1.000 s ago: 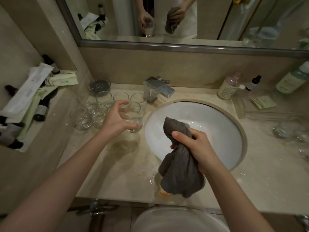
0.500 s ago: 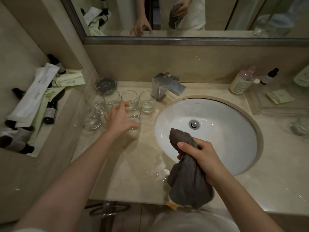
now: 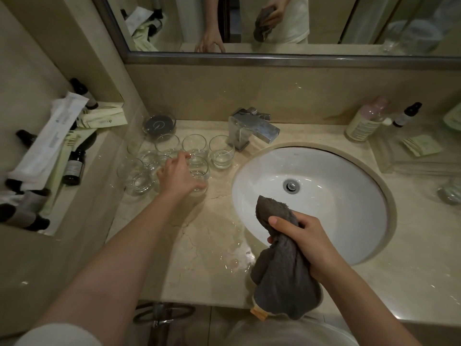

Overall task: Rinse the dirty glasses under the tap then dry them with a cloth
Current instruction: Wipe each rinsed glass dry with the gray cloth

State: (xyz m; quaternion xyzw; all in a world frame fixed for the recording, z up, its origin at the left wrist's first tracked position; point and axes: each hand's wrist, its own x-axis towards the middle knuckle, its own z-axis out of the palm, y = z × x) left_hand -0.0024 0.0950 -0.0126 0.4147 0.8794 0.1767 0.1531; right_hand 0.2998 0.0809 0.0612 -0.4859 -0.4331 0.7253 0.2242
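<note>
Several clear glass tumblers stand in a cluster on the marble counter, left of the tap. My left hand reaches into the cluster and curls round the front right glass, which stands on the counter. My thumb is on its near side and my fingers are over its far rim. My right hand grips a bunched grey cloth over the near edge of the white sink. No water runs from the tap.
A puddle lies on the counter between my arms. A side ledge at the left holds bottles and packets. A round dish sits behind the glasses. Two bottles, a clear tray and another glass are at the right.
My left hand has carried the glass left from beside the sink and set it down among the other glasses. My right hand still holds the cloth in about the same place.
</note>
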